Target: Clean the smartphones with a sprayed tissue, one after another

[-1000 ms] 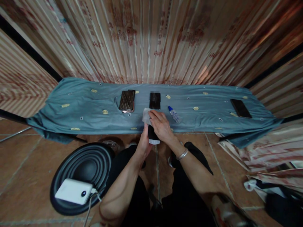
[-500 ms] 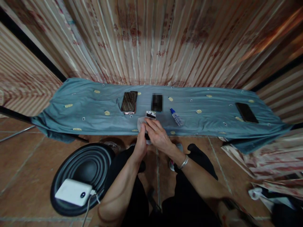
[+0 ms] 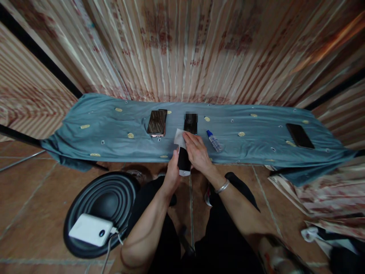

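My left hand grips a black phone from its left side, holding it lengthwise over the table's near edge. My right hand presses a white wipe onto the far end of that phone's screen. A silver bangle sits on my right wrist. Just beyond my hands, another black phone lies on the blue-grey cloth. A small blue-capped bottle lies on its side to the right of my right hand.
A stack of two phones lies left of centre on the cloth, and one more dark phone at the far right. On the floor at my left a black round speaker cone carries a white power bank with a cable. Striped curtains hang behind.
My right hand has slid the white wipe from the near part of the phone up to its far end. The black screen, mostly covered half a second ago, shows below my fingers again.
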A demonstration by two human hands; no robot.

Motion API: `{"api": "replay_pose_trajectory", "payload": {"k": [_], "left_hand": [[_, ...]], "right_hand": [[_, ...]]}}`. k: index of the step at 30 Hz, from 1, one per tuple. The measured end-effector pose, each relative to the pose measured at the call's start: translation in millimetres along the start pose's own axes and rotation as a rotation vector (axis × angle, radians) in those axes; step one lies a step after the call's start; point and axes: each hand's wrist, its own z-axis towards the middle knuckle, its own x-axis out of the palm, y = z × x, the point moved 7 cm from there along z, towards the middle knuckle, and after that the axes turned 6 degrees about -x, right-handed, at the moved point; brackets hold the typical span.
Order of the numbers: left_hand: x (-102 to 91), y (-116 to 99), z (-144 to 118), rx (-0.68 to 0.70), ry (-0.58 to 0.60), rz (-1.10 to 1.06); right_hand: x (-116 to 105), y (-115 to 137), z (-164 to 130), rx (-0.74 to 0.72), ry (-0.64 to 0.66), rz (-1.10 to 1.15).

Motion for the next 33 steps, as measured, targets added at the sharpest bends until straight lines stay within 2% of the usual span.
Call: {"api": "replay_pose_trajectory", "payload": {"k": [8, 14, 21, 30, 33], "left_hand": [[3.3, -5, -11, -0.029, -0.035, 0.08], [2.7, -4, -9, -0.017, -0.012, 0.085], [-2.9, -6, -3, 0.073, 0.023, 0.125], [-25.2, -13, 4, 0.187, -0.104, 0.014], [-29.4, -11, 8, 0.172, -0.066, 0.032]], "right_hand": [[0, -9, -7, 0.037, 0.001, -0.078], [-3, -3, -9, 0.04, -0.016, -0.064], [-8, 15, -9, -0.055, 0.002, -0.046], [4, 57, -24, -0.215, 0.068, -0.023], [5, 65, -27, -0.254, 0.081, -0.023]]}}
